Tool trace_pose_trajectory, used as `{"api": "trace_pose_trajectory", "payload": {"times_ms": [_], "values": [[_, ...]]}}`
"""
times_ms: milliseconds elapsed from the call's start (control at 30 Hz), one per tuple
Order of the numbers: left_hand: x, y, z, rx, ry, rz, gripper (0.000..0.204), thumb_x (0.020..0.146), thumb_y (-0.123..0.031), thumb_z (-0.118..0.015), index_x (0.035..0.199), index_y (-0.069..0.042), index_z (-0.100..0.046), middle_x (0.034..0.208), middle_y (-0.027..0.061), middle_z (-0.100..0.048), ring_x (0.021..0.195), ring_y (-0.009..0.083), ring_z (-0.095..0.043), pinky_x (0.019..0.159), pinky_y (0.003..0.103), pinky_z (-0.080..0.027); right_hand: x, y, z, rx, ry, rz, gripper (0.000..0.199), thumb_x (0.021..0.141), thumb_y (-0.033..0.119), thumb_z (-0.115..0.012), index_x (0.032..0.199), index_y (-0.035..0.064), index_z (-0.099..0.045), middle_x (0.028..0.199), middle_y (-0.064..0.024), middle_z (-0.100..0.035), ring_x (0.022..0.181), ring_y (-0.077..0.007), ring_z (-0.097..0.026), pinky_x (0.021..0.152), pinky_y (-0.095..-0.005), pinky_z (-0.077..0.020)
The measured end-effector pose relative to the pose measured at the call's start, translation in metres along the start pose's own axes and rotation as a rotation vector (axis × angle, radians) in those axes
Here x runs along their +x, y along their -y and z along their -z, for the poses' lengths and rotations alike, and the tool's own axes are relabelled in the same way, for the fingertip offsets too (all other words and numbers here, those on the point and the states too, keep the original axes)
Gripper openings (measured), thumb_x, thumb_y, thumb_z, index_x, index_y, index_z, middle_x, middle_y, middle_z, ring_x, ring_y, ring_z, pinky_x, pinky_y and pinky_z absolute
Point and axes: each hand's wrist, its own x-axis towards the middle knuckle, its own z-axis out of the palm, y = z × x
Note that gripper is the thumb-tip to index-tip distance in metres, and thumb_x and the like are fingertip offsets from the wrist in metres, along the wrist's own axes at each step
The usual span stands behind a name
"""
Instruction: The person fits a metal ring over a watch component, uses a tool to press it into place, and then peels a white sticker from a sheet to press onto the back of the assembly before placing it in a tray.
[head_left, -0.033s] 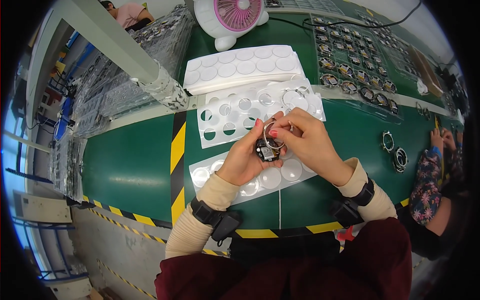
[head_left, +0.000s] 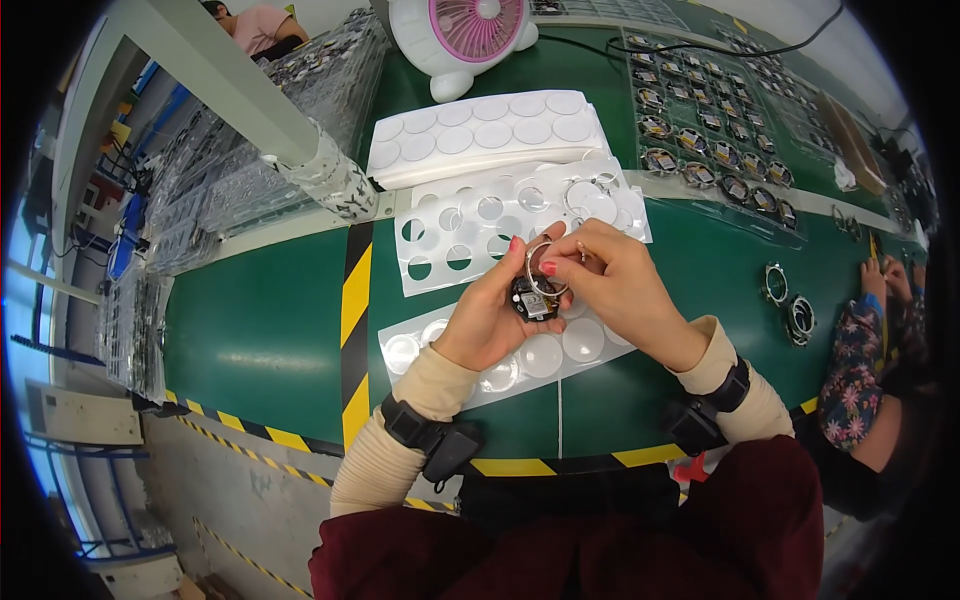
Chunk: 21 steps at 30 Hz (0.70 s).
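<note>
A small dark part (head_left: 536, 298) is grasped in the left hand (head_left: 495, 315), its grip clenched around it. A thin metal ring (head_left: 541, 268) is pinched by the right hand (head_left: 610, 280) just above that part, touching it. Nothing is seen to have shifted between the two frames; the fitting is judged under way. Beneath the grip lies a sheet of clear discs (head_left: 540, 355) on the green desk (head_left: 260, 330); beyond it, a punched white sheet (head_left: 450, 250).

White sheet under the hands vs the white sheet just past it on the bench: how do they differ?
The near sheet has clear round discs in its places, while the far sheet shows mostly empty round holes with green bench visible through them. The near sheet lies partly under both hands; the far sheet lies uncovered. Both are white, flat, with rows of circles.
</note>
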Motion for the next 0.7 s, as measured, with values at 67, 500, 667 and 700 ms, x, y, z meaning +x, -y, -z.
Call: {"api": "trace_pose_trajectory", "payload": {"times_ms": [67,500,667,700], "values": [[0.0004,-0.0005,-0.0007,-0.033,-0.002,-0.027,0.054,0.094,-0.044,-0.033,0.134,-0.008,-0.031,0.101,0.0062,-0.054,0.081,0.0176,-0.054,0.064,0.033,-0.048,0.0005,-0.0014,0.0009,0.12,0.041,-0.091,0.01,0.081,0.007,-0.061,0.087,-0.0018,-0.061,0.07,-0.0043,-0.059,0.056,-0.0079,-0.053,0.05,-0.0198,-0.0412],[-0.0011,-0.0018,0.0024,0.102,0.078,-0.02,0.056,0.093,-0.041,-0.034,0.137,-0.008,-0.025,0.117,0.0094,-0.049,0.094,0.0193,-0.056,0.085,0.042,-0.049,0.0,0.0069,0.0035,0.236,0.178,-0.281,0.016,0.081,0.01,-0.06,0.085,-0.0054,-0.062,0.066,-0.0021,-0.058,0.057,-0.0049,-0.051,0.05,-0.0187,-0.0402],[-0.002,-0.0006,-0.0011,0.118,0.035,-0.043,0.055,0.093,-0.041,-0.035,0.135,-0.006,-0.027,0.119,0.012,-0.048,0.104,0.0219,-0.054,0.088,0.043,-0.047,-0.0064,0.0053,-0.0009,0.103,0.117,-0.155,0.015,0.081,0.01,-0.06,0.084,-0.0049,-0.062,0.063,-0.0001,-0.054,0.055,-0.0038,-0.045,0.048,-0.0191,-0.0369],[-0.0018,-0.0002,0.0,0.137,0.049,-0.05,0.055,0.093,-0.041,-0.035,0.135,-0.006,-0.027,0.119,0.0124,-0.048,0.106,0.0224,-0.053,0.088,0.043,-0.047,-0.008,0.0044,-0.0019,0.038,0.095,-0.095,0.015,0.081,0.009,-0.059,0.083,-0.0048,-0.062,0.063,0.0004,-0.053,0.055,-0.0036,-0.043,0.048,-0.0194,-0.0359]]}}
